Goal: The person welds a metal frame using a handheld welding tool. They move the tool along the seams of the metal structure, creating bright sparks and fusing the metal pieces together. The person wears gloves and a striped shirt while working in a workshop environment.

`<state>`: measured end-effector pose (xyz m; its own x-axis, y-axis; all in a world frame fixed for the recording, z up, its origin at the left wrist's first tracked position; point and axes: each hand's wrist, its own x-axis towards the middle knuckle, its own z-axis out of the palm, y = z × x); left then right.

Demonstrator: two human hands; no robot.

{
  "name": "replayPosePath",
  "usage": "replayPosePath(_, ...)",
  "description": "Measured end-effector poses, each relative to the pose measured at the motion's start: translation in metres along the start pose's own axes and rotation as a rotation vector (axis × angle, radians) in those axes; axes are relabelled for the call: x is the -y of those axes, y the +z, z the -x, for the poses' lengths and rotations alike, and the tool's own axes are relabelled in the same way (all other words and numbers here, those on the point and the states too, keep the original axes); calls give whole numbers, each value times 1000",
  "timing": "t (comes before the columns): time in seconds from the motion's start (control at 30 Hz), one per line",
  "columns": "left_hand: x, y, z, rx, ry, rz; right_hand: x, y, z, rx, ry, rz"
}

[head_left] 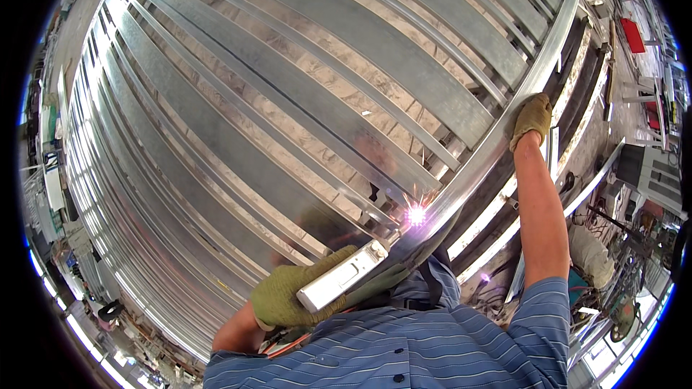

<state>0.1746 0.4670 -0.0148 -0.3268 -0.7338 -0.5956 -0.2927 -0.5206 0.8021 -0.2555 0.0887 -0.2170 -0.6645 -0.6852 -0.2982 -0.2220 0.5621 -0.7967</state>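
Torch [342, 276] sparking at edge rail [484, 153].
Left hand [285, 295] wraps torch, apparently for aim; right hand [532, 121] rests on rail, likely bracing, finger closure unclear.

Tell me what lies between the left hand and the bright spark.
In the head view, the torch lies there: the left hand grips it, and its narrow end points toward the spark.

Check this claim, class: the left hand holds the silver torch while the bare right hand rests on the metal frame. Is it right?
Not quite: the head view shows the right hand gloved, not bare. It does rest on the metal frame, and the left hand does hold the silver torch.
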Motion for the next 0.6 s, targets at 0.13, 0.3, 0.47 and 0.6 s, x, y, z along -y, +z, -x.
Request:
replayPosePath(0.13,-12,-2,-1,0,-40,9,-1,-1,-2,-9,6,-61)
replayPosePath(0.3,-12,4,-2,-46,-2,29,-2,-4,-6,-32,-27,-16)
replayPosePath(0.47,-24,1,4,-38,-71,125,12,5,17,-21,-15,-5)
replayPosePath(0.6,-41,-11,28,-168,209,-206,-19,4,-18,-48,-76,-26)
